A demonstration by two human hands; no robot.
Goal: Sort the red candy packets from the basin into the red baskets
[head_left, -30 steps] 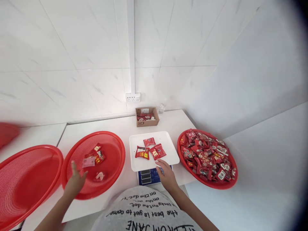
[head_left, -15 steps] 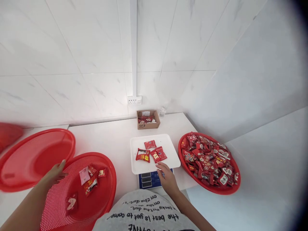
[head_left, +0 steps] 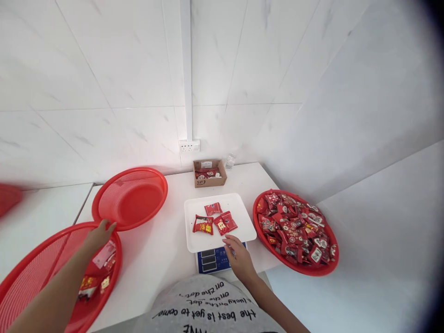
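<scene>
The far red basket (head_left: 138,203) stands at the back of the surface (head_left: 156,259), left of the tray (head_left: 201,243). The left hand (head_left: 100,237) is at its near rim; whether the fingers are clamped on that rim I cannot tell.

The two baskets have just traded places: a second ago the near red basket (head_left: 24,282) stood beside the tray, and now it is at the front left, partly under the left forearm (head_left: 65,286), with its few packets (head_left: 88,284) still inside. That leaves the far one closer to the tray.

The right hand (head_left: 239,260) has stayed at the tray's front edge, fingers apart and holding nothing visible (the red packets (head_left: 203,225) there lie undisturbed).

Further out, a heaped basket (head_left: 312,273) stands to the right and a cardboard box (head_left: 210,182) behind.
</scene>
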